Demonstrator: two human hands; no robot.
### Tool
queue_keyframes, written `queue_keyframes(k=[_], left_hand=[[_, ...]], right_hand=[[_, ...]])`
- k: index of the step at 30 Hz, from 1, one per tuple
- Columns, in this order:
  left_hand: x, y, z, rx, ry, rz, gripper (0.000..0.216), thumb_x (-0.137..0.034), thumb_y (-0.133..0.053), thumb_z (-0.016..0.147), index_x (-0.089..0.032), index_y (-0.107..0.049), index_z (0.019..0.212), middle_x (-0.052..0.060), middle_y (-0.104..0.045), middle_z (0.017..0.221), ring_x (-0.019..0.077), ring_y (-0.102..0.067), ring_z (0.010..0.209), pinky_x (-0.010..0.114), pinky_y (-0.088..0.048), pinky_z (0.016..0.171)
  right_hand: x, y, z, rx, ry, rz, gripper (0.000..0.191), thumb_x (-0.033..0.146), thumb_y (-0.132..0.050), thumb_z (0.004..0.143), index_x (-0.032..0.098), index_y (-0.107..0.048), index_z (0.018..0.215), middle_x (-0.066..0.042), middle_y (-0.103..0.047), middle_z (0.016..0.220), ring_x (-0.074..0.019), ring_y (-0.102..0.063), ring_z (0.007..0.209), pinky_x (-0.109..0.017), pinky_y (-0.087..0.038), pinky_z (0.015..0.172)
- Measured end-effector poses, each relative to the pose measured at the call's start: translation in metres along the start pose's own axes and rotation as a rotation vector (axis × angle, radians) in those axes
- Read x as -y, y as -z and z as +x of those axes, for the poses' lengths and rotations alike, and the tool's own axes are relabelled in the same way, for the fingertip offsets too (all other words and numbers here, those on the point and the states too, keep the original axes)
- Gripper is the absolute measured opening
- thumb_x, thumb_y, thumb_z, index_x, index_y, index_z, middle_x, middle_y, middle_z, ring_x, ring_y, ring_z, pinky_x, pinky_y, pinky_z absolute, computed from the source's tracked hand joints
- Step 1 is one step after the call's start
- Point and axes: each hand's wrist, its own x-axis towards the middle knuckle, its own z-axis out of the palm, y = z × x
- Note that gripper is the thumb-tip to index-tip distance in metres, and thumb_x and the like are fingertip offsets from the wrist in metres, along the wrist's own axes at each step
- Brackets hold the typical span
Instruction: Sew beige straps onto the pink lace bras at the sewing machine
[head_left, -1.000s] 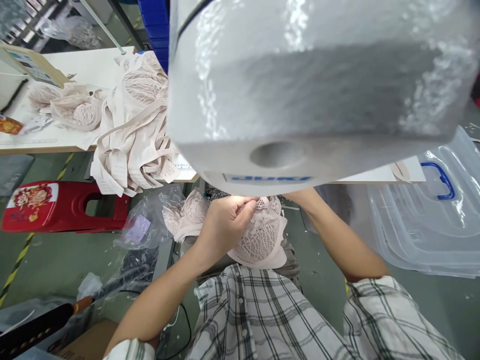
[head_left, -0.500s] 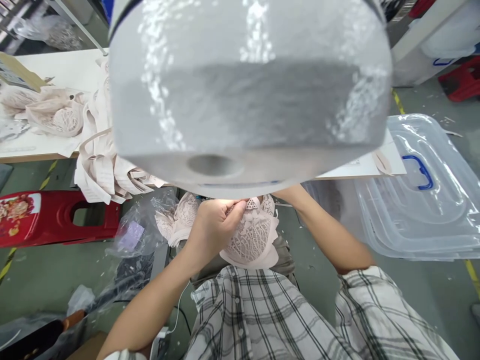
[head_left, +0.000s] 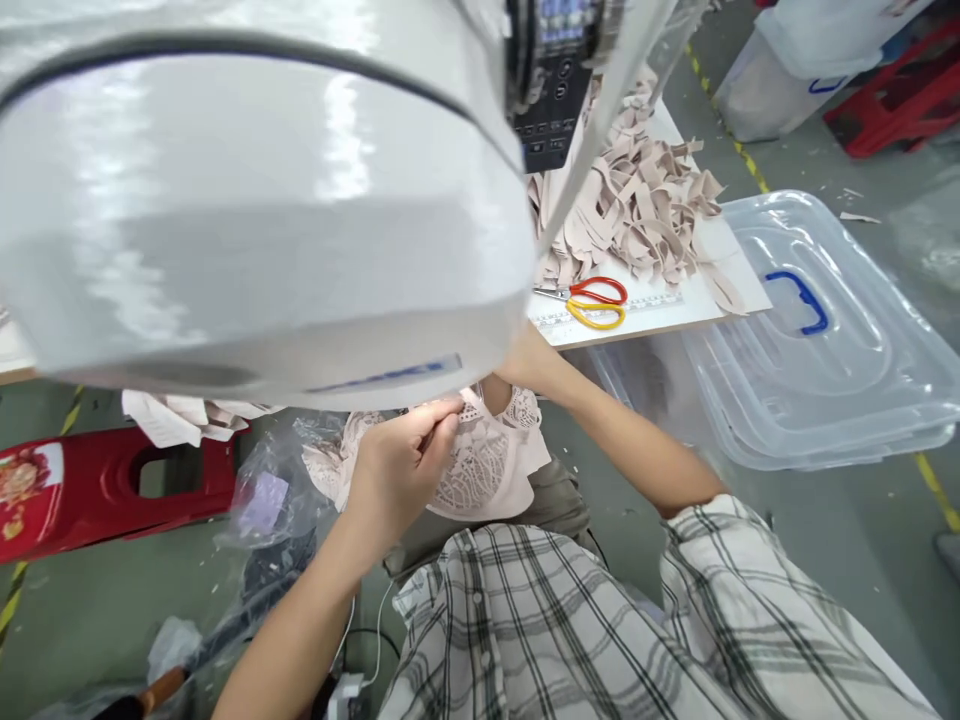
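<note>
My left hand [head_left: 397, 465] is closed, pinching the upper edge of a pale pink lace bra cup [head_left: 487, 475] just under the big white sewing machine head [head_left: 255, 210]. My right forearm reaches in from the right, and my right hand [head_left: 517, 365] disappears beneath the machine with its fingers hidden. The lace piece hangs down over my lap, above my plaid shirt [head_left: 540, 630].
Red and yellow scissors [head_left: 592, 300] lie on the white table beside a heap of beige straps [head_left: 637, 205]. A clear plastic bin lid with a blue handle [head_left: 810, 320] sits at right. A red stool [head_left: 112, 485] and plastic bags [head_left: 270, 490] are at left.
My view has swung to the right: the machine head now fills the left, and the scissors and strap heap have appeared. My hands stay at the lace piece.
</note>
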Motion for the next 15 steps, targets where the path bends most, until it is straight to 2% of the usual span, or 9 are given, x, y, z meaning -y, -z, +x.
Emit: queue_keyframes(k=[5,9,15], left_hand=[[0.008,-0.003,-0.007,-0.091,-0.033,0.071,0.027,-0.028,-0.054,0.094,-0.020,-0.079,0.099,0.003,-0.082,0.096,0.0171,-0.077,0.079,0.020,-0.056,0.067],[0.013,-0.004,-0.011,-0.138,-0.001,0.094,0.027,-0.027,-0.053,0.093,-0.022,-0.079,0.097,0.001,-0.082,0.090,0.0145,-0.076,0.074,0.019,-0.056,0.069],[0.014,-0.005,-0.014,-0.127,-0.005,0.080,0.026,-0.025,-0.054,0.093,-0.022,-0.078,0.099,0.002,-0.082,0.091,0.0148,-0.076,0.073,0.021,-0.057,0.068]], right_hand=[[-0.004,-0.006,0.001,-0.074,0.005,0.010,0.004,0.023,-0.056,0.079,0.019,-0.057,0.080,-0.006,-0.063,0.093,-0.0210,-0.057,0.085,-0.038,-0.051,0.080],[-0.003,-0.011,0.000,-0.097,-0.025,0.027,0.004,0.022,-0.057,0.080,0.019,-0.059,0.082,-0.006,-0.064,0.097,-0.0215,-0.060,0.089,-0.038,-0.051,0.082],[0.005,-0.010,-0.001,-0.110,-0.045,-0.059,0.005,0.016,-0.057,0.078,0.019,-0.060,0.081,-0.006,-0.065,0.098,-0.0204,-0.063,0.092,-0.035,-0.053,0.083]])
